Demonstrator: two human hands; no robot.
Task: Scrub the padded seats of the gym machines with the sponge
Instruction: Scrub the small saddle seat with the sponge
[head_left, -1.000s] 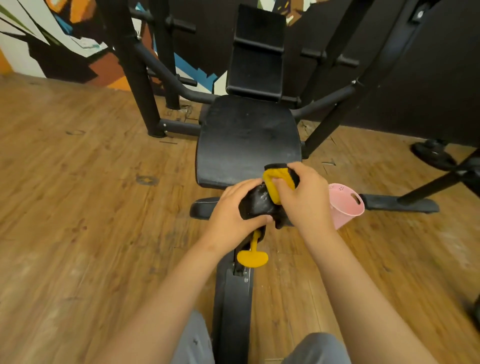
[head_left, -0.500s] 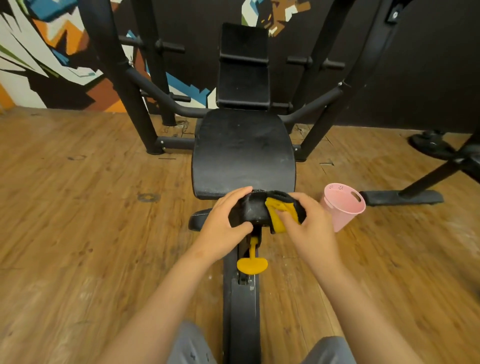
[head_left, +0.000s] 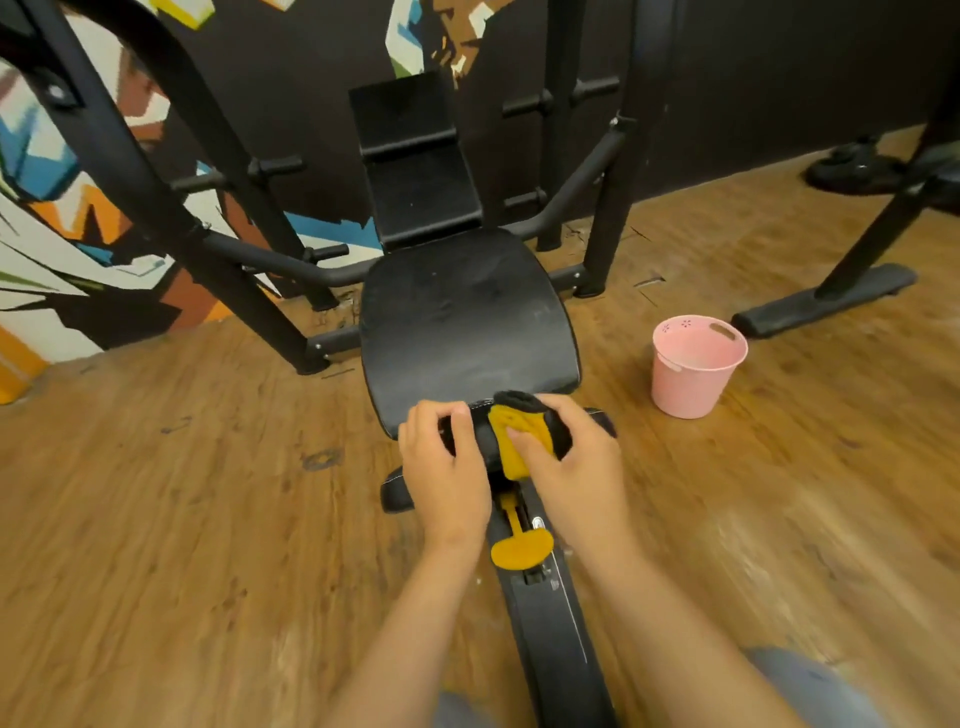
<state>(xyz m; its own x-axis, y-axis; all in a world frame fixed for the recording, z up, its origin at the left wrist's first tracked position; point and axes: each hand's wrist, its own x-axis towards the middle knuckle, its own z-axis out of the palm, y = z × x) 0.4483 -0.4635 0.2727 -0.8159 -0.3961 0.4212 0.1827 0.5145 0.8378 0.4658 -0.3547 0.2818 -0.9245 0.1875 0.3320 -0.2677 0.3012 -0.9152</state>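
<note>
Broadly, the padded seat (head_left: 467, 322) fills the middle, with a pink bucket (head_left: 696, 374) to its right. The left hand (head_left: 447, 462) curls round the small black pad (head_left: 480, 441) at the seat's near edge, and the right hand (head_left: 571, 462) grips the yellow sponge (head_left: 519, 441) against it. Held loosely, the sponge could slip off.

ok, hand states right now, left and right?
Left hand: fingers curled over the small black pad, gripping it.
Right hand: holding the yellow sponge against that pad.
</note>
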